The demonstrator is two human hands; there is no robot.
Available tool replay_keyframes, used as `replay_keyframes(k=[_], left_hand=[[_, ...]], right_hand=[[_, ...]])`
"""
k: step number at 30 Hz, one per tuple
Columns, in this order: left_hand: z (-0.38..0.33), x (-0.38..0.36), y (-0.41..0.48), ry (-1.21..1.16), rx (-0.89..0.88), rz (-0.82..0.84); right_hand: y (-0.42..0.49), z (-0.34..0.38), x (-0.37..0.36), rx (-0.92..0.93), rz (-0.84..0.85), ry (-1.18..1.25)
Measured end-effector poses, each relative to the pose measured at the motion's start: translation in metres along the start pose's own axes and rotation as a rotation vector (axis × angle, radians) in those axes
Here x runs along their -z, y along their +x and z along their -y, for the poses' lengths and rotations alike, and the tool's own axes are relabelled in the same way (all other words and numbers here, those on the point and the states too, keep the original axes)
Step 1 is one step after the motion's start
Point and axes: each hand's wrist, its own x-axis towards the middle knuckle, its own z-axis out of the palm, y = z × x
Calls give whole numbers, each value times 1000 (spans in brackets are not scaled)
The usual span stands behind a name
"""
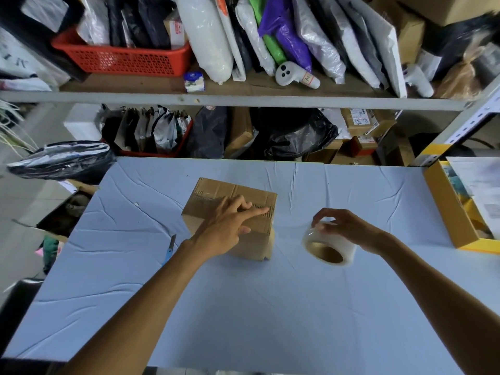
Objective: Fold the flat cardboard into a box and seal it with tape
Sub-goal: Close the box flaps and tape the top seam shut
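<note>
hold the flaps flat, bring the tape to the seam

the cardboard box (216, 193) stands folded on the blue-covered surface (270, 307), left of centre, its top flaps closed. the left hand (227, 228) lies on top of it, its fingers (259, 211) mostly straight, the forefinger stretched along the seam and pressing the flaps down; it grips nothing. to the right, apart from the box, the right hand (346, 226) pinches the upper rim of the clear tape roll (328, 249), fingers curled round it, the roll tilted. whether a strip already lies on the seam is hard to tell. a blue-handled cutter (170, 249) lies on the surface by the left forearm.

the step in hand looks like sealing the top. to do it well, press so the two flaps meet without a gap, free the tape's end, start it a little way down one side wall, draw it taut along the seam and down the far wall, then rub it flat. the left hand should give way only as the tape arrives, or the flaps may spring up
</note>
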Motion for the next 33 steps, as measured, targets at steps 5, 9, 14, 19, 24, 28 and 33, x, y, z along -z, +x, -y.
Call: replay_keyframes(k=[5, 9, 14, 19, 24, 28, 33], left_hand=[[1, 1, -6, -2, -42, -28], [4, 1, -10, 0, -64, -34], [6, 0, -8, 22, -52, -37], [7, -3, -5, 20, -45, -70], [7, -3, -6, -7, -35, -39], [5, -1, -7, -49, -31, -17], [0, 2, -7, -27, -36, -21]], right_hand=[[1, -4, -10, -71, 52, 57], [5, -6, -19, -109, -4, 51], [11, -7, -32, -204, -60, -220], [0, -2, -21, -106, -55, -22], [1, -1, -23, -113, -77, -28], [3, -4, -27, -153, -100, -45], [3, -2, -32, -173, -115, -55]])
